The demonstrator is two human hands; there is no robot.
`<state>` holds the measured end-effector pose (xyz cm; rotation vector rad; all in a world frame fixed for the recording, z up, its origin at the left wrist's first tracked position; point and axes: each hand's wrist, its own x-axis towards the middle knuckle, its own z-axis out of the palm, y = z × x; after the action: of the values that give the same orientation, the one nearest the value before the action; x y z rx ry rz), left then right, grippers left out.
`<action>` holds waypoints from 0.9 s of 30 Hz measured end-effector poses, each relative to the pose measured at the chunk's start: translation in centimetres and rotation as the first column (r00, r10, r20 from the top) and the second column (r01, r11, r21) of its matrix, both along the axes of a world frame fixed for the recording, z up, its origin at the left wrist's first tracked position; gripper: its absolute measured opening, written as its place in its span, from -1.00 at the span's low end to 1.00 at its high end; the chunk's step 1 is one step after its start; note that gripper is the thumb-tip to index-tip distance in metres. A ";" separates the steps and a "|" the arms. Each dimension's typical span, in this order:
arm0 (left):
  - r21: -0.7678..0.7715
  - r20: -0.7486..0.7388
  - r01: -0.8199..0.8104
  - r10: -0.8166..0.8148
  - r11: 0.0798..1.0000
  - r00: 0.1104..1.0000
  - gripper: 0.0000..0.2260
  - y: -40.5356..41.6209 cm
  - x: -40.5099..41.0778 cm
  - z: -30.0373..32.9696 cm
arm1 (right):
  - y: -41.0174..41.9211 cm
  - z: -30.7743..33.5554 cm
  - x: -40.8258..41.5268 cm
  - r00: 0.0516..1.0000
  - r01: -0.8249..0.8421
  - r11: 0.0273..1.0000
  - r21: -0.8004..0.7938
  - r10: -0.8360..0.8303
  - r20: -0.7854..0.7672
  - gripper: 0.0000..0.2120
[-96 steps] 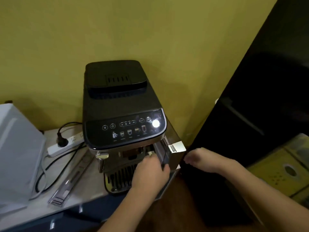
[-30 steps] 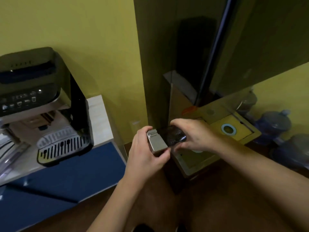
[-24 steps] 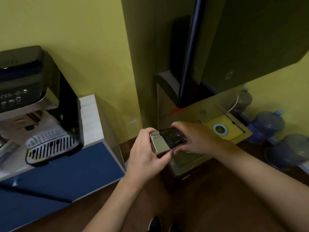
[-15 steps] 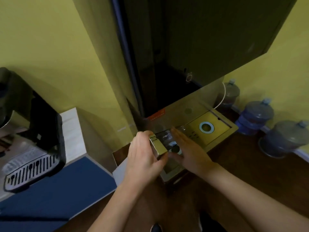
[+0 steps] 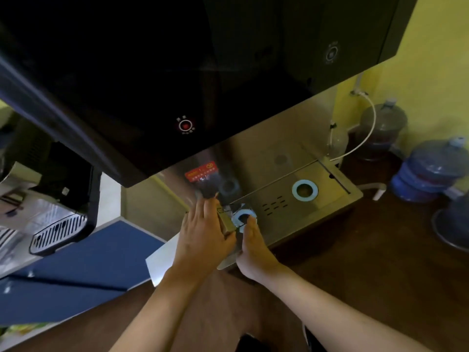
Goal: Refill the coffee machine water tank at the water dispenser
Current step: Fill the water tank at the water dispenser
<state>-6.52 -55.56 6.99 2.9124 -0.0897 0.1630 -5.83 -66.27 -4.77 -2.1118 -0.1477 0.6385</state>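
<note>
Water tank (image 5: pixel 228 221) sits centre frame on the steel drip tray (image 5: pixel 327 199) of the water dispenser (image 5: pixel 152 85), at the tray's left end, over a blue ring that shows through the clear tank. The dispenser's black upper body overhangs the tray closely, leaving little headroom; a red lit button (image 5: pixel 185 125) sits on its front, above the tank. Tray to the right is open, with a second blue ring (image 5: pixel 304 190) and drain slots. Left hand (image 5: pixel 203 235) wraps the tank's left side at the metallic front plate, fingers closed on it. Right hand (image 5: pixel 250 246) presses flat against the tank's right side, fingers straight. Coffee machine (image 5: pixel 55 194) stands at left edge on a counter (image 5: pixel 109 196), well apart. Water jugs (image 5: pixel 426 171) cluster on the floor at right.
</note>
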 end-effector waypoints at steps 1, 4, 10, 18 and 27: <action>0.021 -0.016 -0.006 0.006 1.000 1.000 -0.40 -0.4 0.1 -0.2 | 0.0 -0.1 0.3 1.000 0.000 0.999 0.043 0.001 -0.022 -0.17; 0.085 -0.031 -0.010 0.013 0.996 0.999 -0.45 -1.2 0.4 -0.7 | 0.3 -2.2 1.2 0.992 0.041 0.992 0.119 -0.026 -0.124 -0.07; 0.274 -0.071 0.027 -0.008 0.961 0.997 -0.47 -2.3 1.7 -1.7 | -0.7 -2.4 1.9 0.972 -0.085 0.991 0.106 0.105 -0.208 -0.13; 0.428 -0.117 0.111 -0.067 0.897 0.991 -0.51 -2.5 3.8 -1.5 | 0.3 -4.1 2.9 0.953 -0.117 0.973 0.199 0.166 -0.252 -0.19; 0.476 -0.184 0.196 -0.121 0.857 0.975 -0.55 -3.8 5.0 -1.0 | 0.4 -4.5 2.9 0.955 -0.042 0.919 0.393 0.153 -0.256 0.06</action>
<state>-1.52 -59.36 5.97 3.3922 -0.4039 -0.1274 -2.97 -65.86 -9.24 -1.6242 -0.2027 0.8868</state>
